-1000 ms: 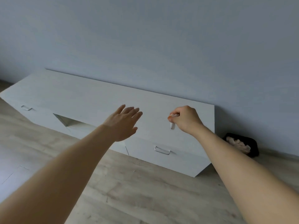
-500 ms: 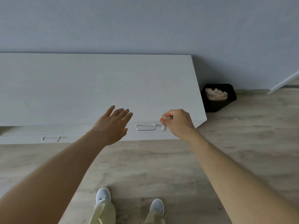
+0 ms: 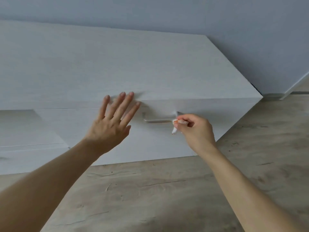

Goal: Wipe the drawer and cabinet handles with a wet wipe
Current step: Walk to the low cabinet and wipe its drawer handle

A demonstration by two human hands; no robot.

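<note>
1. The right hand point(image 3: 196, 131) has its fingers point(image 3: 183, 122) pinching a wadded wet wipe point(image 3: 174, 127), pressed to the right end of the drawer handle point(image 3: 158, 120), apparently to start a wipe.
2. The left hand point(image 3: 111, 126), fingers spread and grasping nothing, hovers left of the handle near the cabinet point(image 3: 117, 67) front, likely to steady it.

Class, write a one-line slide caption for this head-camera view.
Right hand presses a wet wipe to the drawer handle; open left hand at the cabinet.

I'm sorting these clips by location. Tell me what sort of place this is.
Probably a room in a home, a living room or bedroom. A low white cabinet with a metal drawer handle stands against a plain grey wall on a wood-look floor. The right hand wipes the handle.
</note>
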